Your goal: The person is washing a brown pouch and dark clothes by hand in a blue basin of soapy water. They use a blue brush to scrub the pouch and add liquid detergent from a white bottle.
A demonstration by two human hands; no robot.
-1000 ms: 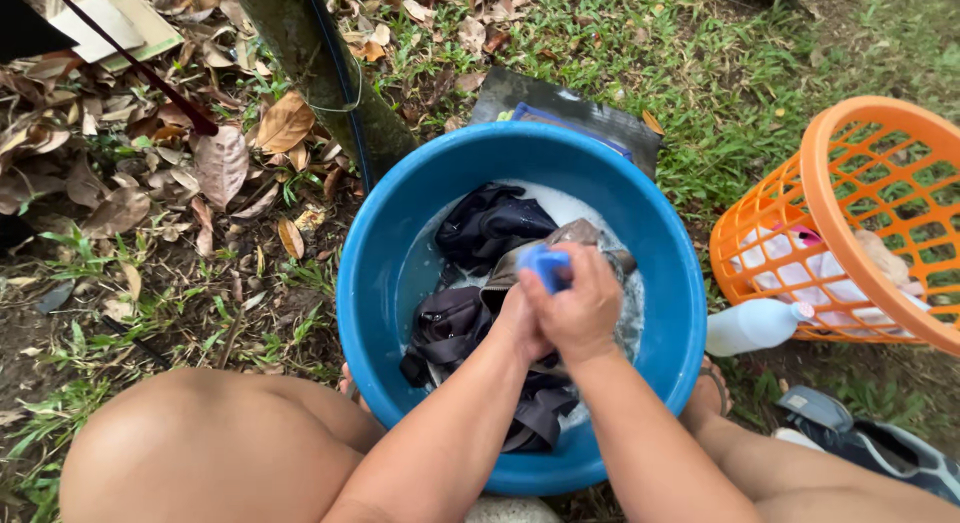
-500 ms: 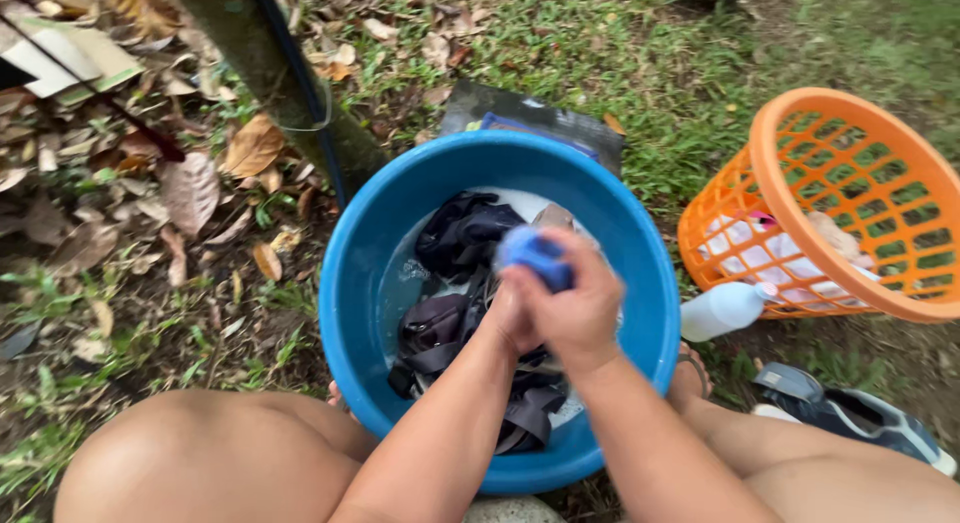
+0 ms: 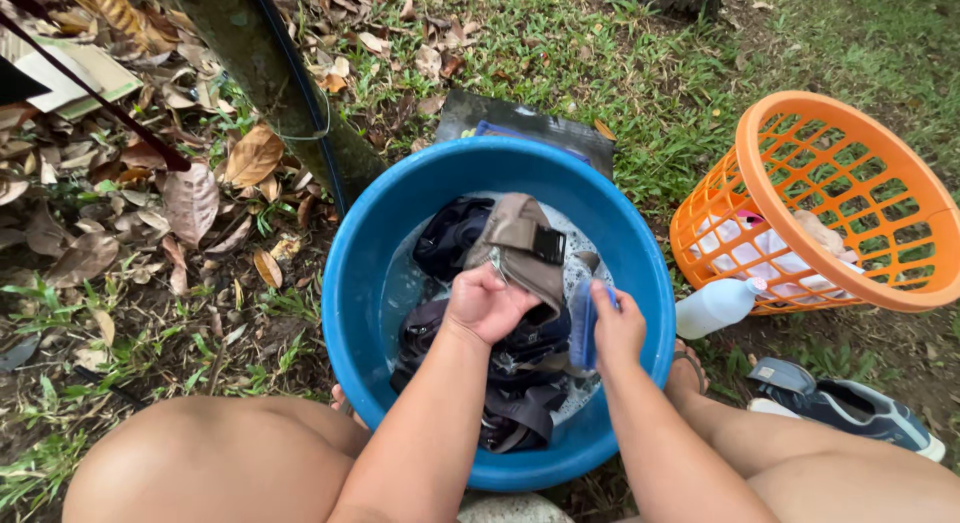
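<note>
A blue plastic basin (image 3: 375, 248) stands on the ground between my knees, holding soapy water and a dark bag (image 3: 470, 233) with straps. My left hand (image 3: 487, 303) grips a brown-grey strap piece of the bag (image 3: 520, 245) with a black buckle, lifted above the water. Just right of that strap, my right hand (image 3: 617, 328) holds a blue scrubbing brush (image 3: 581, 324) on edge.
An orange laundry basket (image 3: 850, 198) lies tilted at the right with pale clothes inside. A white bottle (image 3: 715, 305) lies beside it, a dark shoe (image 3: 850, 408) nearer me. A tree trunk (image 3: 270, 78), dry leaves and a dark flat packet (image 3: 525, 123) lie behind the basin.
My hands were together, scrubbing over the bag. Now they have parted: the left lifts the strap piece and the right has pulled the brush off to the side.
</note>
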